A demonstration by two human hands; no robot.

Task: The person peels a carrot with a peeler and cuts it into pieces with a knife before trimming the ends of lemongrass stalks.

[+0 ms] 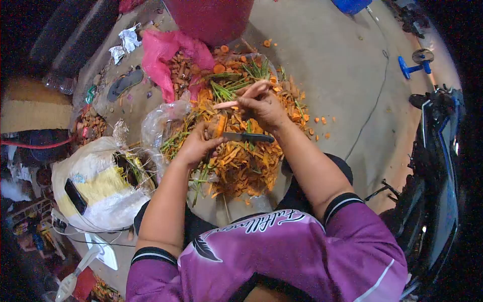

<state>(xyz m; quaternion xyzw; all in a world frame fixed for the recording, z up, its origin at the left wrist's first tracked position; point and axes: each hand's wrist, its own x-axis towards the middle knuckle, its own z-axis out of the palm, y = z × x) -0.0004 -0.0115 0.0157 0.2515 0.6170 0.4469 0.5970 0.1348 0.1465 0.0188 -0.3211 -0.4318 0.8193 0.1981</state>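
My left hand (197, 143) is closed on a cut orange root (220, 126) that looks like a carrot. A knife's blade meets the fingertips of that hand, and its black handle (259, 137) points right, with no hand around it. Slightly higher and to the right, my right hand (265, 108) pinches a pale pinkish, slender piece (226, 104); I cannot tell what it is. Beneath both hands spreads a heap of orange peelings (246, 173) mixed with green stalks (224, 91).
Beyond the heap stand a pink sack (156, 58) of brownish roots and a large red tub (211, 20). A white woven sack (100, 196) with a phone (75, 196) on it lies at left. A cable (375, 108) crosses the floor; a motorbike (435, 166) stands at right.
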